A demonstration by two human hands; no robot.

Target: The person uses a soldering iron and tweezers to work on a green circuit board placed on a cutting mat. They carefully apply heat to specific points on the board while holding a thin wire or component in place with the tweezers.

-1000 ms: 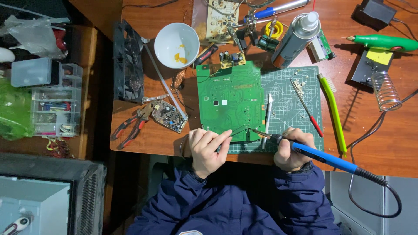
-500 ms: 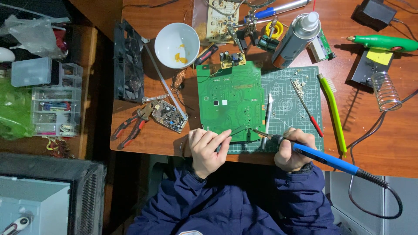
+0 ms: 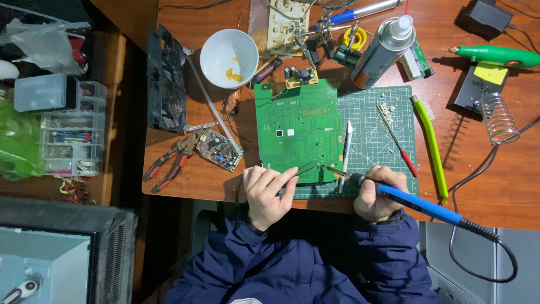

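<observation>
Right grip (image 3: 378, 194) closes around a blue soldering iron (image 3: 416, 201), left grip (image 3: 269, 190) pinches tweezers (image 3: 302, 170); both tips meet the green circuit board (image 3: 298, 132) near edge. White bowl (image 3: 229, 50) holds yellow bits.

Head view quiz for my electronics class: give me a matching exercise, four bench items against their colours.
Items:
1. Soldering iron handle
2. Circuit board
3. Bowl
4. Pliers' handles

Colours:
A. White
B. Red
C. Blue
D. Green

Pairs: 1-C, 2-D, 3-A, 4-B. The right hand holds the soldering iron; the left hand holds thin tweezers at the board's near edge.
</observation>
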